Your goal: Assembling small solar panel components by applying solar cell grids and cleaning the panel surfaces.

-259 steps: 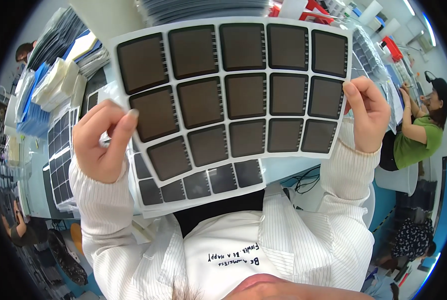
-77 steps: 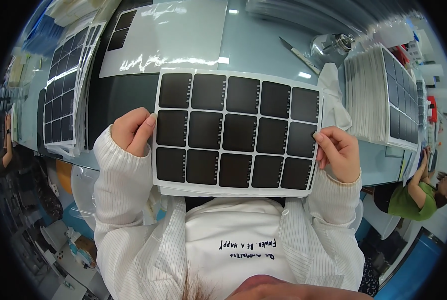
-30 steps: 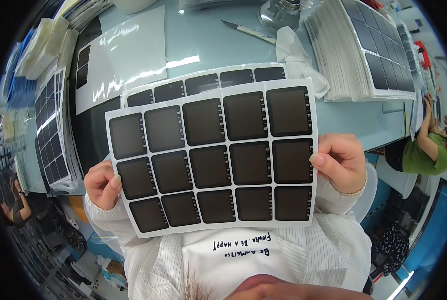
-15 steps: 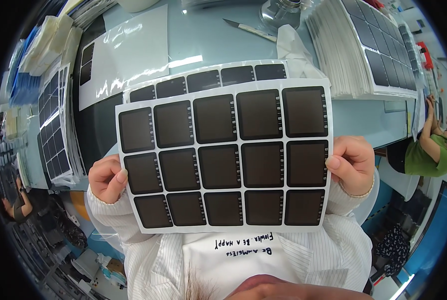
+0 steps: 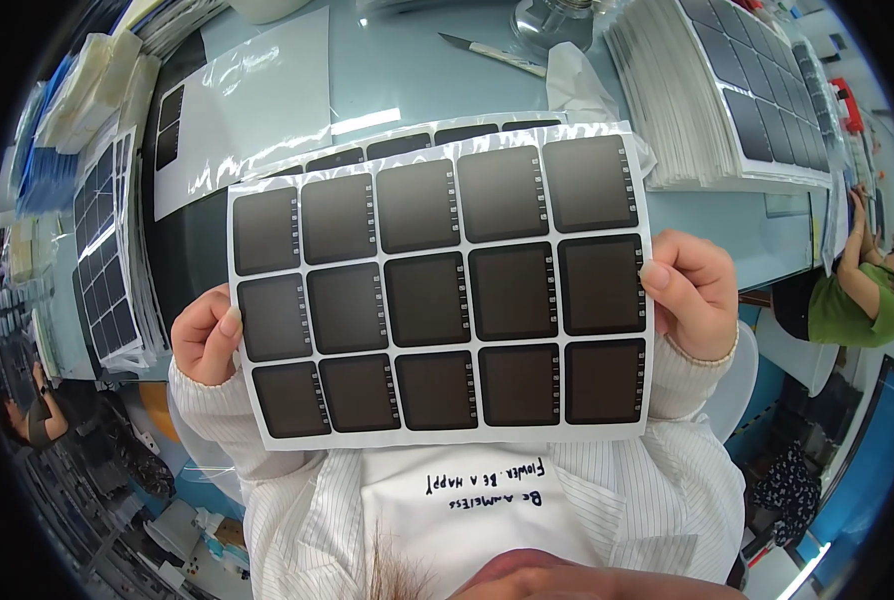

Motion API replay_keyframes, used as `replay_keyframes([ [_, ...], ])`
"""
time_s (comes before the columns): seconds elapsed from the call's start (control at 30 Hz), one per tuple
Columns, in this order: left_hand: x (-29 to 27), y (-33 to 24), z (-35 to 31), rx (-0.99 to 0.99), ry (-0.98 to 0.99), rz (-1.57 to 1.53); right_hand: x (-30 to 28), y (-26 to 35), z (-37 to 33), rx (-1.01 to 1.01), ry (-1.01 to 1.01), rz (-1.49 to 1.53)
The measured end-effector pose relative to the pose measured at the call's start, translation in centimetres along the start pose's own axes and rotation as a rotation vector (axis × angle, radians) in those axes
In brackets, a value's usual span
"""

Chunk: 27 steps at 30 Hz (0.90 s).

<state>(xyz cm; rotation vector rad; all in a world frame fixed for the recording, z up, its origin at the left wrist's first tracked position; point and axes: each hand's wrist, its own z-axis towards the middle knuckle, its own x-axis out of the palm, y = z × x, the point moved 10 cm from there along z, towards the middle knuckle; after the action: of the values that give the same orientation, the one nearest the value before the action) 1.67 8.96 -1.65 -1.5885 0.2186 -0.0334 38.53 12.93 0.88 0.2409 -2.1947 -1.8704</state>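
Held up before me is a white-bordered sheet [image 5: 422, 340] with rows of dark rounded squares, each with a strip of small marks along one side. My left hand [image 5: 205, 335] pinches its left edge between thumb and fingers. At the opposite edge, my right hand [image 5: 692, 295] grips it the same way, thumb on the front face. The sheet tilts, and light shines along its top edge. Behind it, partly hidden, lies another sheet of the same kind [image 5: 402, 143] on the table.
A tall stack of such sheets [image 5: 682, 110] stands at the right, and a smaller bagged stack [image 5: 107, 255] at the left. At the back are a knife [image 5: 492, 54], a glass jar [image 5: 557, 22], crumpled white tissue [image 5: 579, 85] and a glossy white sheet [image 5: 252, 100]. A person in green [image 5: 852, 300] works at right.
Both hands have raised the sheet slightly, up and a little left, and its upper part now catches more light. More of the sheet behind it is covered.
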Motion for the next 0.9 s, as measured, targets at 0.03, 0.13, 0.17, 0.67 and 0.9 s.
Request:
replay_keyframes([
  [0.03,0.0,0.0,0.1,0.001,0.002,-0.001,0.0,-0.1,0.0,0.000,-0.002,-0.001],
  [0.13,0.0,0.1,0.3,-0.013,0.002,0.011,-0.1,-0.6,0.1,0.036,-0.038,0.067],
  [0.17,0.0,0.4,0.5,-0.026,0.012,-0.014,0.0,-0.6,0.2,0.035,-0.045,0.077],
  [0.67,0.3,0.7,1.4,-0.028,-0.057,-0.059,-1.0,-0.9,0.7,0.020,-0.139,0.134],
  [0.9,0.5,0.6,1.5,-0.008,-0.005,-0.011,-1.1,-0.2,0.5,0.036,-0.111,0.117],
])
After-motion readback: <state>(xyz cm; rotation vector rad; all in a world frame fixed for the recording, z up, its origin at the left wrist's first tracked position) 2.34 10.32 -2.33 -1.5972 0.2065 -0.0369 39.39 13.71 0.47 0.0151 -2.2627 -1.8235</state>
